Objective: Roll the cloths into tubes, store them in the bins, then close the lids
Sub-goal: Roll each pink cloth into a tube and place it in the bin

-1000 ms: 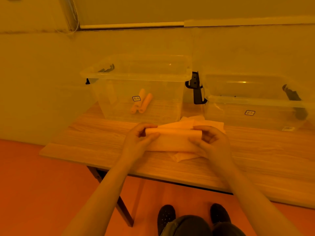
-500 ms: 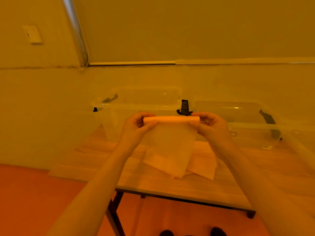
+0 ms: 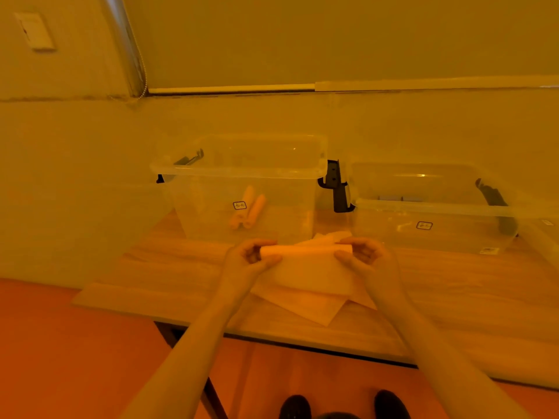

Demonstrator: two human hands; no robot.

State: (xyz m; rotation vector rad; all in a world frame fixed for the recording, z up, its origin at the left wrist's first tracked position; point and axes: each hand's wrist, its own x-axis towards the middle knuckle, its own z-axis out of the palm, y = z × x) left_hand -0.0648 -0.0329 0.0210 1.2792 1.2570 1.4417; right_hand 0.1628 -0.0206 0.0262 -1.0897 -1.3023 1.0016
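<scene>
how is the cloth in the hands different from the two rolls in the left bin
The cloth is only part rolled, its loose end hanging; the two rolls are full tubes. The left hand and right hand hold it over the table; the rolls lie inside the left bin. Both look the same fabric.

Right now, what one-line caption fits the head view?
Both hands, left hand and right hand, hold a half-rolled cloth above the table; two rolled cloths lie in the left bin.
</scene>
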